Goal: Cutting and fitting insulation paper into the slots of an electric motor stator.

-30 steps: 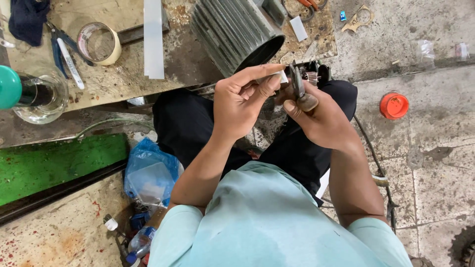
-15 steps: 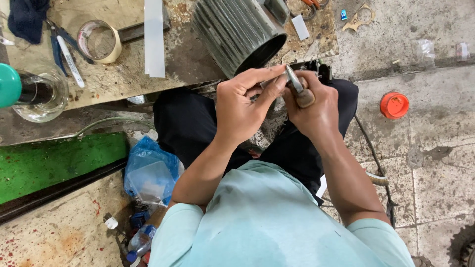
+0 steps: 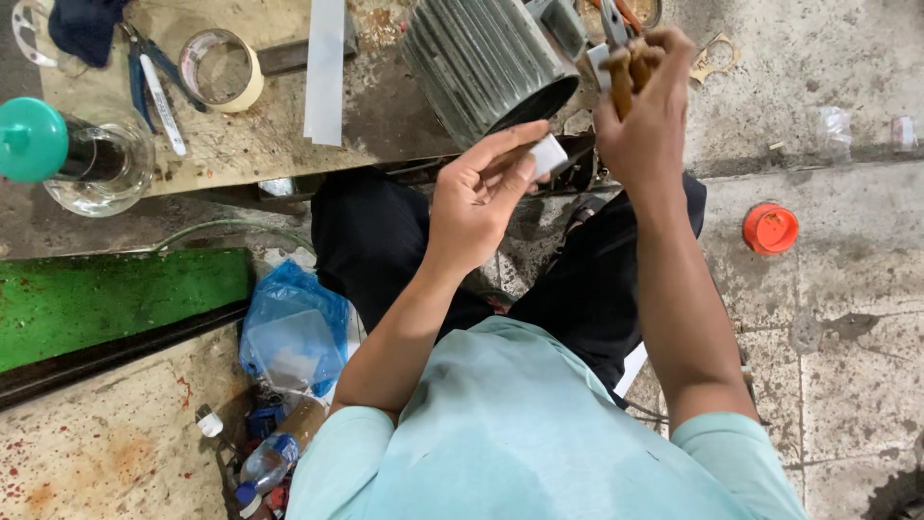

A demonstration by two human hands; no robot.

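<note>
A: Two hands show. What does each hold?

B: Left hand (image 3: 481,197) pinches a small white piece (image 3: 550,154) at its 1 o'clock. Right hand (image 3: 643,106) is closed round brown-handled pliers (image 3: 621,58), long axis upright, tip toward 12.

A: Packages?

B: Orange cap (image 3: 770,228) at 3 o'clock; blue plastic bag (image 3: 289,332) at 8; tape roll (image 3: 221,67) at 10.

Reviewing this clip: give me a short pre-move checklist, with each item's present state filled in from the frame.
1. Left hand pinches the small white flat piece: ok.
2. Right hand has a closed grip on the brown-handled tool: ok.
3. Tool tip visible: cannot tell, hidden by clutter.
4. Piece and tool apart: ok.
5. Ribbed grey metal cylinder rests on the bench, untouched: ok.
</note>
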